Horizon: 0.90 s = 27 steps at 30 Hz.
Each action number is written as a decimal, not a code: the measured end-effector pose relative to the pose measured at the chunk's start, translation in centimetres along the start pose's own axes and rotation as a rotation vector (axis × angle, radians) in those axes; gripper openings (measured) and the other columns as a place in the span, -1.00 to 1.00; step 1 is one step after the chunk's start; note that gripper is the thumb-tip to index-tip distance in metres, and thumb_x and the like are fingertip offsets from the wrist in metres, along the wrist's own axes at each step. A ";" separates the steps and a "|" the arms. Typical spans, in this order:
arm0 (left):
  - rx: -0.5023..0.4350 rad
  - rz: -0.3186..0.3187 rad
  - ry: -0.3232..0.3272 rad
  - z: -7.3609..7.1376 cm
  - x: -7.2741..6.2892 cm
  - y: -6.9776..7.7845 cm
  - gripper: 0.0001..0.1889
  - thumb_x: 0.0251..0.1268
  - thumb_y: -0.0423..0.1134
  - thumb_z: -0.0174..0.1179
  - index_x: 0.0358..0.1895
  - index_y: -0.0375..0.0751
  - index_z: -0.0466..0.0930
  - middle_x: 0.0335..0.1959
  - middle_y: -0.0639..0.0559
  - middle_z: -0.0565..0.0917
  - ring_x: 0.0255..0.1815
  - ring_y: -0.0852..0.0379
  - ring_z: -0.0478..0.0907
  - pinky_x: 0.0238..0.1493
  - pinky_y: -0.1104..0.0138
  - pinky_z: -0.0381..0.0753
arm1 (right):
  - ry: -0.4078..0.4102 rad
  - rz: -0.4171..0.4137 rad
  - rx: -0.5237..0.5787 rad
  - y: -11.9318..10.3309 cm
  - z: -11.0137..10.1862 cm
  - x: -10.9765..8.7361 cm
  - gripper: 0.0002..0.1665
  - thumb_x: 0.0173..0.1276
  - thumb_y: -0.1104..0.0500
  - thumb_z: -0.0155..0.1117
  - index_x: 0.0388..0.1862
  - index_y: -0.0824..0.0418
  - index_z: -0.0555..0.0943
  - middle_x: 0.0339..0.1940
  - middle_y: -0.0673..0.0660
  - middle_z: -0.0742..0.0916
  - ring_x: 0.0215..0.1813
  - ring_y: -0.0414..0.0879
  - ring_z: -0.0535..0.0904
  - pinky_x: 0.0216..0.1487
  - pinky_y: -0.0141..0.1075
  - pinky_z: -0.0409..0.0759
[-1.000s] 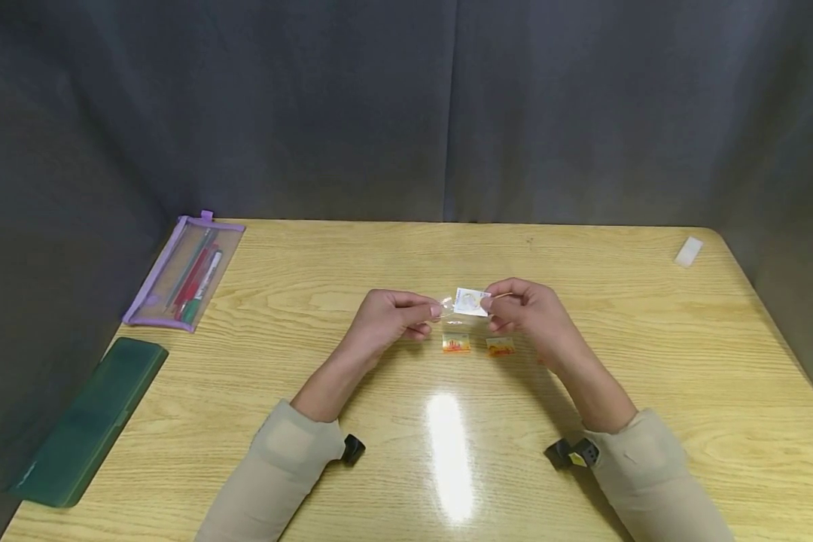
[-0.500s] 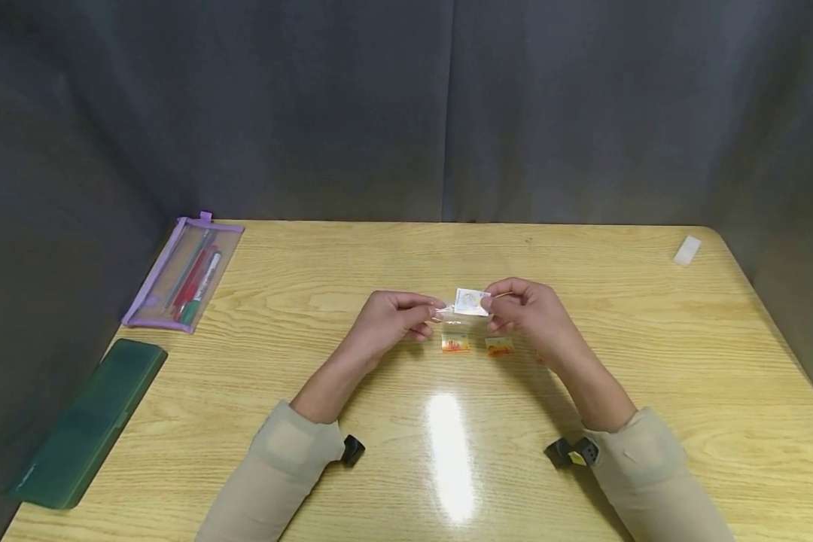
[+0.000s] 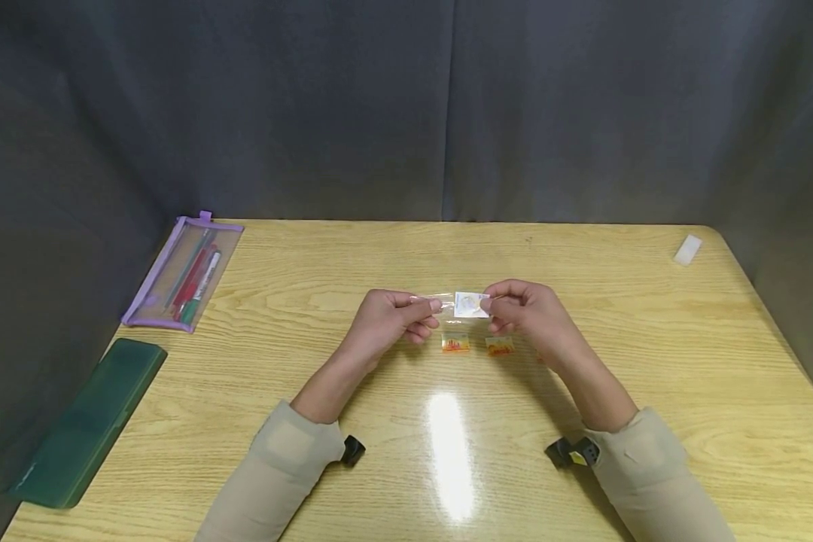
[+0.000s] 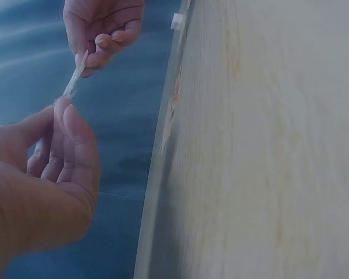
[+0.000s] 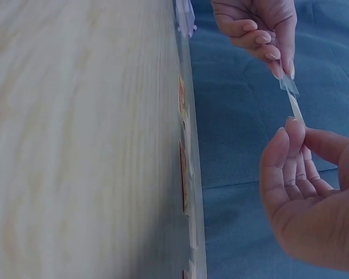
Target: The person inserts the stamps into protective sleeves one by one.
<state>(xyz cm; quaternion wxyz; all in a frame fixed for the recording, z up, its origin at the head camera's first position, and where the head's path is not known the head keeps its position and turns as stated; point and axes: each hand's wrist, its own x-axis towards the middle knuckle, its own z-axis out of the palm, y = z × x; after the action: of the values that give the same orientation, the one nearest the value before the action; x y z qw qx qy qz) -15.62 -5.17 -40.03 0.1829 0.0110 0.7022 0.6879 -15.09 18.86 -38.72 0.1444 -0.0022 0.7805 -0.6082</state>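
Over the middle of the table, my left hand (image 3: 396, 316) pinches a clear plastic sleeve (image 3: 446, 307) between thumb and fingers. My right hand (image 3: 527, 312) pinches the right end of a small white stamp-like card (image 3: 469, 305) with a round pale print. The card's left edge meets the sleeve; whether it is inside, I cannot tell. In the left wrist view the thin white card (image 4: 74, 79) spans the gap between both hands. Below them on the table lie two small orange-and-yellow picture cards, one left (image 3: 455, 343) and one right (image 3: 500, 346).
A mesh pencil pouch (image 3: 183, 275) with purple edging holds pens at the far left. Nearer on that side lies a dark green case (image 3: 91, 425). At the back right corner sits a small white block (image 3: 687, 250). A dark curtain (image 3: 406, 113) stands behind the table (image 3: 684, 361).
The clear sleeve, bunched at my left fingertips before, is now spread out flatter between the hands. My left fingers shifted slightly left along it. The white card dipped a little and levelled.
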 end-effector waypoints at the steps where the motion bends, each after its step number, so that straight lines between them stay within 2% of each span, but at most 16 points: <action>1: -0.001 0.000 0.001 0.0 0.0 0.0 -0.70 0.32 -0.19 0.39 -0.16 -0.45 0.77 -0.51 0.01 0.78 -0.55 0.21 0.68 -0.37 0.30 0.78 | -0.003 -0.002 0.001 0.0 0.0 0.0 -0.68 0.48 0.20 0.22 0.06 0.42 0.57 -0.33 -0.03 0.71 -0.39 -0.20 0.66 -0.18 -0.22 0.77; 6: 0.000 -0.006 0.001 0.1 -0.1 0.1 -0.69 0.31 -0.18 0.40 -0.21 -0.46 0.77 -0.53 -0.01 0.78 -0.56 0.21 0.68 -0.41 0.33 0.76 | -0.015 -0.007 0.007 0.1 0.1 0.0 -0.69 0.48 0.20 0.22 0.05 0.42 0.57 -0.33 -0.03 0.71 -0.40 -0.20 0.66 -0.19 -0.23 0.76; 13: 0.008 0.003 -0.009 0.2 0.0 0.1 -0.68 0.36 -0.22 0.36 -0.08 -0.50 0.74 -0.50 0.01 0.78 -0.54 0.23 0.68 -0.36 0.31 0.77 | -0.021 -0.018 0.016 0.1 0.2 -0.1 -0.71 0.47 0.23 0.22 0.02 0.43 0.57 -0.35 -0.01 0.71 -0.41 -0.19 0.65 -0.22 -0.25 0.75; 18: -0.001 0.010 -0.035 0.2 0.0 0.2 -0.76 0.41 -0.30 0.28 0.01 -0.38 0.75 -0.33 -0.12 0.82 -0.43 0.16 0.72 -0.24 0.27 0.79 | -0.025 -0.017 0.007 0.1 0.1 0.0 -0.72 0.46 0.24 0.21 0.02 0.43 0.57 -0.34 0.04 0.70 -0.40 -0.18 0.65 -0.22 -0.24 0.76; 22: 0.006 0.023 -0.065 0.2 0.1 0.1 -0.75 0.46 -0.35 0.20 0.09 -0.35 0.72 -0.21 -0.17 0.82 -0.36 0.13 0.72 -0.17 0.25 0.79 | -0.014 -0.014 -0.017 0.0 0.0 0.0 -0.69 0.48 0.23 0.20 0.05 0.44 0.56 -0.31 0.06 0.71 -0.39 -0.15 0.67 -0.19 -0.22 0.76; 27: 0.018 0.028 -0.049 0.1 0.0 0.1 -0.71 0.41 -0.24 0.29 0.02 -0.40 0.73 -0.35 -0.05 0.80 -0.45 0.20 0.69 -0.22 0.26 0.79 | 0.017 -0.015 -0.033 -0.2 -0.3 -0.1 -0.67 0.50 0.20 0.21 0.07 0.43 0.56 -0.28 0.10 0.73 -0.37 -0.16 0.69 -0.17 -0.20 0.77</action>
<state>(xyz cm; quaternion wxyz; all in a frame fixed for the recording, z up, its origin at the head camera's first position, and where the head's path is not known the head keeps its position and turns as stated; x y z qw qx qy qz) -15.59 -5.04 -39.88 0.1904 0.0393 0.7036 0.6834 -15.06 19.12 -38.44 0.1332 -0.0054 0.7917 -0.5962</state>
